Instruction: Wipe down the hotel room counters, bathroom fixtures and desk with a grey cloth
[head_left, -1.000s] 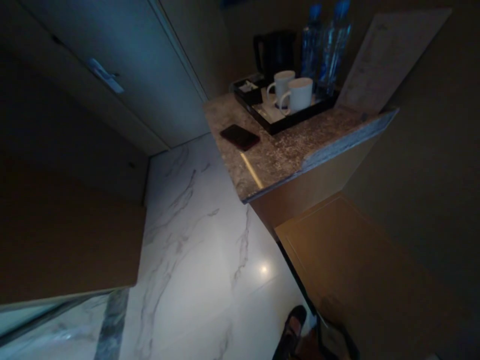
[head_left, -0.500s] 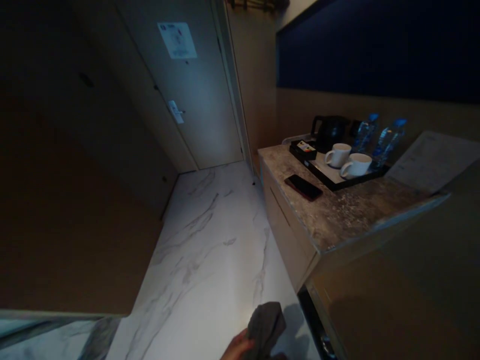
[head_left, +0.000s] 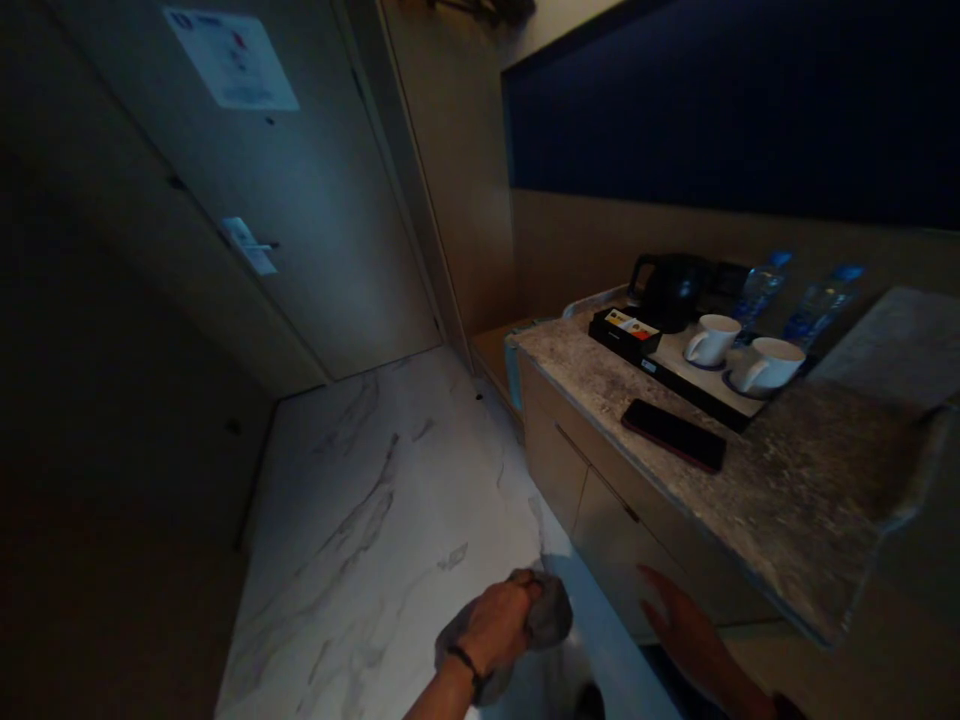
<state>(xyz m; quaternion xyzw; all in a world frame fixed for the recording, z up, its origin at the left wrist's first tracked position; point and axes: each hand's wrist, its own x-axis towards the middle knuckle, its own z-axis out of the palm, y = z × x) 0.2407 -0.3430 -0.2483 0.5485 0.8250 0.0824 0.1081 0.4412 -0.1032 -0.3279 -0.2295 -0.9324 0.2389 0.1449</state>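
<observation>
Nearest me, the person's left hand, a dark band around its wrist, had its fingers curled down and closed on a bunched grey cloth, which hung low over the marble floor, bulging out on both sides of the fist. Just beyond, a dark shoe tip showed below. The right hand was open, thumb apart from the fingers, in front of the cabinet; I couldn't tell whether it touched it. On the stone countertop above lay a phone, and behind that a black-edged tray bearing two white mugs. Behind the mugs stood two water bottles, with a black kettle to their left. Farthest off was a door with a paper notice on it.
</observation>
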